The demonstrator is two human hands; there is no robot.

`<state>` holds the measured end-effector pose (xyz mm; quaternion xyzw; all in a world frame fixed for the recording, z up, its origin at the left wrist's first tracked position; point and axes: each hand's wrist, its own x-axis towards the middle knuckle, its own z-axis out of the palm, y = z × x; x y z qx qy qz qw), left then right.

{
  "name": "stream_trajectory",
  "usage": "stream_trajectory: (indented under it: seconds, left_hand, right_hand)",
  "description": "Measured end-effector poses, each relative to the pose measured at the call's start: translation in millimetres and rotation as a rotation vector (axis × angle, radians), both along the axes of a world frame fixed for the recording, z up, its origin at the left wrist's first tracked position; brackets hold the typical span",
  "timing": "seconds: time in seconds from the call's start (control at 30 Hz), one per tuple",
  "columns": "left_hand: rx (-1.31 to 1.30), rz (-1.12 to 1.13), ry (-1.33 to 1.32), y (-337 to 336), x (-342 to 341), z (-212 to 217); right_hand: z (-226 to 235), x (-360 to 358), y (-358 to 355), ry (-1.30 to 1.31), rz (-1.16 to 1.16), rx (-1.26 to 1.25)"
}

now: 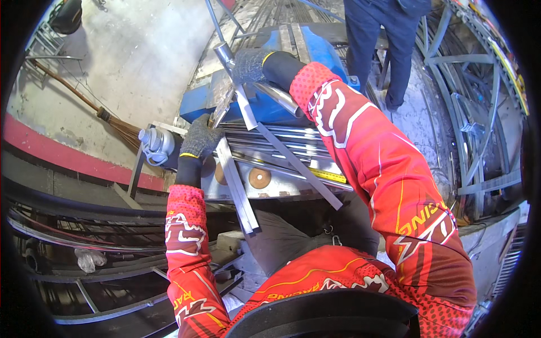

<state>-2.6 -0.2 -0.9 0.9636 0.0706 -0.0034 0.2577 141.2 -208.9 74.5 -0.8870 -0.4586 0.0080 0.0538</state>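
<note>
My left hand [200, 137], in a grey knit glove, presses on flat steel strips [236, 186] lying across the metal table of a chop saw. My right hand [249, 65], also gloved, is closed around the saw's shiny lever handle [224, 52] above the blue saw body [265, 107]. Several long steel strips [298, 166] lie slanted over the table toward me. Both sleeves are red with white and yellow markings.
The saw's grey motor [156, 143] sticks out at left. Another person in dark blue trousers [380, 39] stands beyond the saw. A broom [96, 110] lies on the concrete floor at left. Welded metal frames [473, 112] stand at right, bent bars at lower left.
</note>
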Motion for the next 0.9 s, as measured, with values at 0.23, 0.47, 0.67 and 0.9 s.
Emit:
stream_trajectory:
  seconds: [0.23, 0.47, 0.67, 0.9]
  left_hand:
    - [-0.013, -0.067, -0.023, 6, 8, -10]
    - [-0.025, -0.055, 0.012, 5, 3, -6]
    - [-0.070, -0.066, 0.025, 9, 9, -12]
    - [-0.085, -0.058, 0.029, 7, 6, -10]
  right_hand:
    - [-32, 43, 27, -0.231, 0.124, -0.148]
    - [-29, 34, 25, -0.046, -0.005, 0.028]
    - [-34, 42, 20, -0.125, 0.100, -0.002]
    - [-27, 32, 20, -0.042, -0.002, 0.065]
